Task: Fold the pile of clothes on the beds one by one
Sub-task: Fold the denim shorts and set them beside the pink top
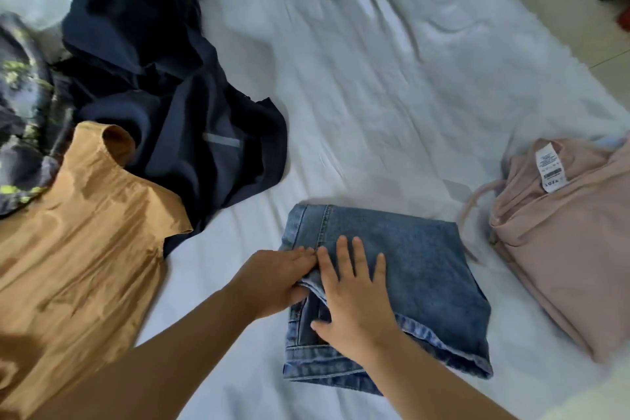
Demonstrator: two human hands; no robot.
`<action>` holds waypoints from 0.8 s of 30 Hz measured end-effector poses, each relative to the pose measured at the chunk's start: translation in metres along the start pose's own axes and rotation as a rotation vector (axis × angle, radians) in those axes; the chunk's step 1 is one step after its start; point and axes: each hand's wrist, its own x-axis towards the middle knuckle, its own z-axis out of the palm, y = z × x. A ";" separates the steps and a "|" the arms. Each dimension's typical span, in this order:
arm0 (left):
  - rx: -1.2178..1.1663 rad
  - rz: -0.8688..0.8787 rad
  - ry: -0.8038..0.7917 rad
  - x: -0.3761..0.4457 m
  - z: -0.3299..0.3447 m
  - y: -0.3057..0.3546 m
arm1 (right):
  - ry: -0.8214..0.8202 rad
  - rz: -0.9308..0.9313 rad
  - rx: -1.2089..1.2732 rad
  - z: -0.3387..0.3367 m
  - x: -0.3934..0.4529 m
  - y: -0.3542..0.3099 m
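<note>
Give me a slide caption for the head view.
Both hands, left hand and right hand, on folded jeans on the bed.

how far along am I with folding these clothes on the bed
Looks done: the pink garment lies folded on the right. In hand: the folded jeans, with your right hand pressing flat on top and your left hand gripping a layer at their left edge. Left: the orange top, the dark navy clothes and a patterned piece, all loose on the left.
</note>
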 end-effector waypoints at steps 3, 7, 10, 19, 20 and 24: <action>-0.016 -0.058 0.014 0.001 -0.012 -0.006 | 0.046 0.044 0.100 -0.009 0.004 0.002; -0.291 -0.100 0.067 -0.007 -0.034 -0.020 | -0.017 0.060 0.517 -0.036 0.004 0.022; -0.733 -0.181 0.210 -0.012 -0.043 -0.030 | -0.093 0.103 0.787 -0.054 -0.014 0.032; -0.759 -0.494 0.187 -0.007 -0.012 -0.025 | -0.131 0.133 1.128 -0.050 -0.045 0.046; -0.699 -0.423 0.130 -0.011 -0.007 -0.025 | -0.121 0.129 1.127 -0.049 -0.044 0.046; -0.655 -0.386 0.232 -0.007 -0.004 -0.028 | -0.114 0.022 1.109 -0.042 -0.048 0.049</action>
